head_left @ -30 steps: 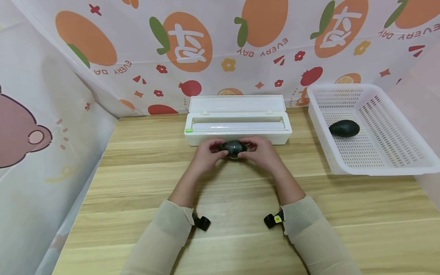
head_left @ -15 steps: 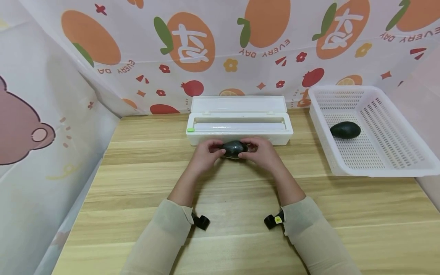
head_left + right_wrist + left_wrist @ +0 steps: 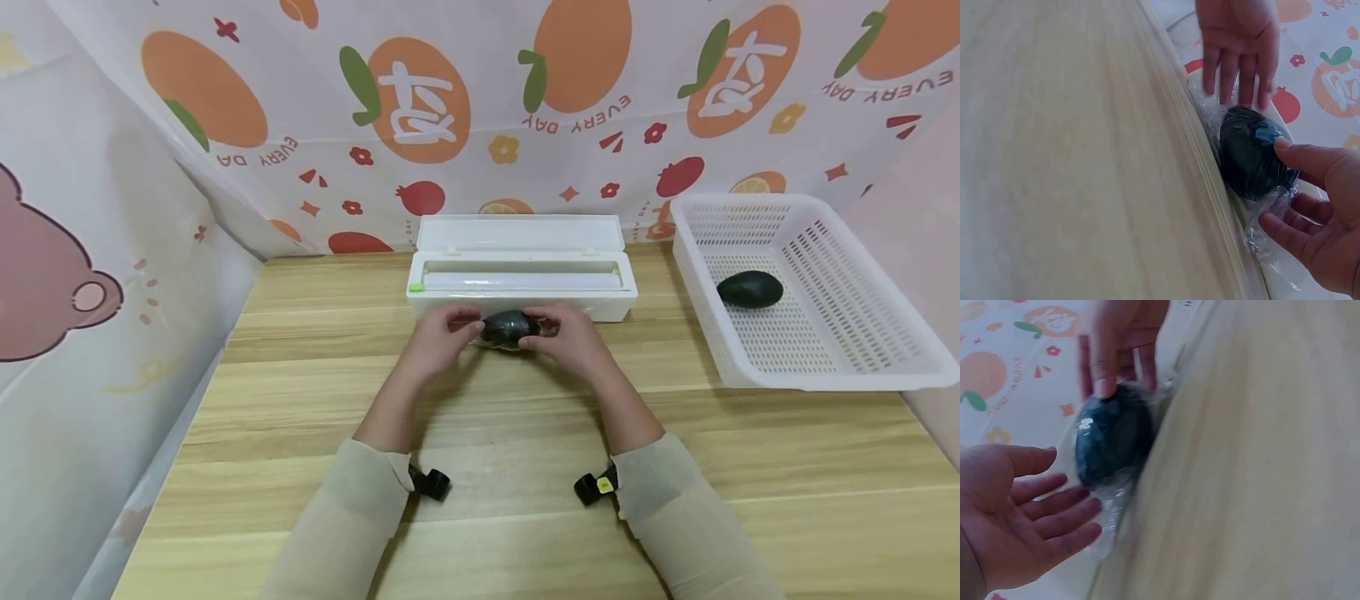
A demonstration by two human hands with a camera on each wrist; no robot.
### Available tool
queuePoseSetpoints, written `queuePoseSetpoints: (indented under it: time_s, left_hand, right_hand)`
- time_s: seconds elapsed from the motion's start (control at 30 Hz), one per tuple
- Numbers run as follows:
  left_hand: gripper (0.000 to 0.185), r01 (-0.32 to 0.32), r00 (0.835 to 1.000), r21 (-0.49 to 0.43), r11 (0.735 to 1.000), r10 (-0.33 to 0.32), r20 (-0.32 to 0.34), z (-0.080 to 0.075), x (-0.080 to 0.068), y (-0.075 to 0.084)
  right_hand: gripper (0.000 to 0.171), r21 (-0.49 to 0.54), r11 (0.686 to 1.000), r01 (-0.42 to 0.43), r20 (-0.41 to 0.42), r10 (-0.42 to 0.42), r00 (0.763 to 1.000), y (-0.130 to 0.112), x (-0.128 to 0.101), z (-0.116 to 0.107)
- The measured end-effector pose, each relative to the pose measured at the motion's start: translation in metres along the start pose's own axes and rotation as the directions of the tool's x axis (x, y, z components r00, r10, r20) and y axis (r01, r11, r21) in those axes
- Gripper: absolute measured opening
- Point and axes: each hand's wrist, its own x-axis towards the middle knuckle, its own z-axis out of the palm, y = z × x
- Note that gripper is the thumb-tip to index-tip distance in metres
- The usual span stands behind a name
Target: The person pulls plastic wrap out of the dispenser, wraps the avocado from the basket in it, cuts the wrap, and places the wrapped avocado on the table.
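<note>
A dark green avocado [image 3: 508,329] wrapped in clear cling film [image 3: 1115,506] lies on the table in front of a white cling film box. My left hand [image 3: 437,342] is at its left end; the left wrist view shows straight, spread fingers a little apart from the avocado, near the loose film. At the other end, my right hand [image 3: 572,340] holds the wrapped avocado, its thumb [image 3: 1300,159] on top and its fingers curled by the bunched film tail. The box [image 3: 611,307] has its lid [image 3: 517,232] raised and a white roll [image 3: 521,283] inside.
To the right, a white plastic basket [image 3: 750,371] holds another dark avocado [image 3: 752,289]. Behind the box, a fruit-patterned cloth [image 3: 465,179] hangs along the table's back edge. The wooden table [image 3: 495,500] extends toward the front.
My left hand has loosened from the avocado and shifted slightly left. My right hand stays on its right end. The head view has tilted slightly.
</note>
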Motion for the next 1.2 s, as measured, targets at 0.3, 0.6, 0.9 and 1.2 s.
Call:
queuePoseSetpoints:
  time_s: [0.3,0.6,0.9,1.2]
  left_hand:
    - [0.063,-0.114,0.911,0.307,0.945,0.223,-0.346,-0.036,0.003,0.0]
    - [0.097,-0.157,0.961,0.427,0.891,0.237,-0.14,-0.058,0.035,-0.028]
    - [0.108,-0.14,0.984,0.491,0.86,0.178,-0.031,-0.069,0.046,-0.04]
    - [0.099,-0.166,0.986,0.497,0.852,0.16,0.056,-0.077,0.043,-0.041]
  right_hand:
    - [0.051,-0.058,0.998,0.013,0.005,-0.013,1.0,-0.002,-0.001,0.002]
    - [0.051,-0.096,0.995,0.016,0.012,-0.015,1.0,-0.005,-0.004,0.001]
    - [0.043,-0.075,0.997,0.015,-0.004,-0.015,1.0,-0.006,-0.009,-0.002]
    - [0.035,-0.121,0.992,0.023,-0.019,-0.026,0.999,-0.011,-0.01,-0.004]
